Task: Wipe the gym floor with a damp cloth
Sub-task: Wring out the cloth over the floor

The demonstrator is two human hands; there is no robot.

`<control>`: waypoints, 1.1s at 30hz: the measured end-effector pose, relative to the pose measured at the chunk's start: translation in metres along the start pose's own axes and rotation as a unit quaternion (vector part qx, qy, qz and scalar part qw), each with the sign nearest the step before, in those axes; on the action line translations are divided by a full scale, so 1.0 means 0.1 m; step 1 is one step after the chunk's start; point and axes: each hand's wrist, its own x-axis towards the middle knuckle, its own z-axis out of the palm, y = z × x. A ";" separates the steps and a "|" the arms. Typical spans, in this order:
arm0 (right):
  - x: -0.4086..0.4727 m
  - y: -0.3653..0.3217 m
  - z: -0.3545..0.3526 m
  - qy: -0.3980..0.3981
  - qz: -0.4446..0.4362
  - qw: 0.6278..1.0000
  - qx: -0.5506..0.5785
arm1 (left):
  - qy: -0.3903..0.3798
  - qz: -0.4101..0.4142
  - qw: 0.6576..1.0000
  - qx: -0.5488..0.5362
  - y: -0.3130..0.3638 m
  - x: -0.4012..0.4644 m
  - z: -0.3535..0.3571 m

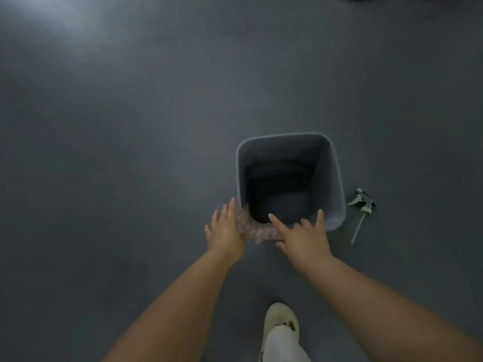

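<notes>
Cloth (257, 229), pinkish and blurred, hangs over the near rim of a grey square bin (335, 178) a little right of centre in the frame, draped at the bin's lower left corner and along its lower edge. The left hand (225, 232) lies flat at the cloth's left side, fingers straight and slightly spread, touching the cloth beside the bin's outer wall. The right hand (304, 237) rests on the cloth's right part at the rim, fingers spread, the forefinger stretched over the bin's opening; whether any finger pinches the fabric cannot be told. A spray trigger head with its dip tube (362, 209) lies on the dark grey floor (130, 152) just right of the bin. At the bottom edge, a pale clog (279, 320) stands on the floor between the forearms.
</notes>
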 end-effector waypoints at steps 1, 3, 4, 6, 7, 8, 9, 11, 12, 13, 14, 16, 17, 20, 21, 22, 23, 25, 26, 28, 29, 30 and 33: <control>0.04 -0.01 0.02 0.000 -0.005 1.000 0.007 | 0.000 0.003 1.000 -0.002 0.01 0.05 0.02; 0.15 -0.04 0.09 0.027 -0.014 0.999 0.034 | -0.012 0.009 1.000 0.017 0.01 0.15 0.05; 0.20 -0.03 0.12 0.046 -0.012 0.998 0.036 | -0.011 0.014 1.000 0.026 0.01 0.18 0.04; 0.25 -0.05 0.14 0.068 -0.010 0.998 0.010 | 0.022 0.024 0.998 0.061 -0.04 0.22 0.06; 0.27 -0.06 0.14 0.072 -0.011 0.997 -0.002 | 0.035 0.031 0.996 0.072 -0.06 0.22 0.04; 0.28 -0.07 0.13 0.085 -0.025 0.996 -0.002 | 0.042 0.037 0.995 0.080 -0.09 0.21 0.00; 0.27 -0.08 0.09 0.098 -0.036 0.995 0.006 | 0.039 0.044 0.994 0.090 -0.11 0.20 -0.03; 0.21 -0.12 -0.03 0.124 -0.058 0.990 0.027 | 0.032 0.058 0.993 0.101 -0.17 0.11 -0.15; 0.15 -0.15 -0.11 0.136 -0.069 0.988 0.036 | 0.036 0.060 0.993 0.095 -0.20 0.03 -0.25; 0.08 -0.19 -0.22 0.148 -0.076 0.985 0.051 | 0.043 0.057 0.994 0.082 -0.24 -0.06 -0.38; 0.01 -0.24 -0.36 0.166 -0.087 0.980 0.064 | 0.053 0.053 0.995 0.065 -0.29 -0.16 -0.54; -0.16 -0.40 -0.75 0.206 -0.123 0.966 0.093 | 0.079 0.042 0.996 0.022 -0.41 -0.38 -0.92; -0.26 -0.50 -1.00 0.229 -0.149 0.957 0.101 | 0.095 0.038 0.995 0.001 -0.48 -0.51 -1.16; -0.55 -0.91 -1.79 0.293 -0.216 0.922 0.135 | 0.142 0.033 0.988 -0.047 -0.70 -0.91 -1.97; -0.65 -1.08 -2.10 0.299 -0.229 0.914 0.154 | 0.159 0.027 0.985 -0.069 -0.79 -1.06 -2.26; -0.73 -1.26 -2.41 0.309 -0.241 0.905 0.163 | 0.180 0.023 0.979 -0.089 -0.89 -1.19 -2.57; -0.81 -1.46 -2.72 0.317 -0.249 0.900 0.166 | 0.202 0.021 0.973 -0.107 -1.00 -1.32 -2.87; -0.94 -1.90 -3.35 0.328 -0.261 0.893 0.163 | 0.250 0.022 0.959 -0.130 -1.26 -1.55 -3.50; -0.99 -2.15 -3.65 0.329 -0.266 0.891 0.166 | 0.268 0.021 0.954 -0.131 -1.40 -1.66 -3.82; -1.05 -2.65 -4.22 0.335 -0.278 0.882 0.181 | 0.293 0.030 0.948 -0.121 -1.73 -1.86 -4.44; -1.05 -2.91 -4.47 0.337 -0.281 0.878 0.191 | 0.308 0.041 0.944 -0.112 -1.91 -1.91 -4.72; -1.06 -3.17 -4.70 0.334 -0.282 0.877 0.198 | 0.321 0.046 0.940 -0.106 -2.11 -1.95 -4.97; -1.00 -3.96 -5.30 0.341 -0.289 0.869 0.211 | 0.348 0.064 0.933 -0.070 -2.74 -1.93 -5.74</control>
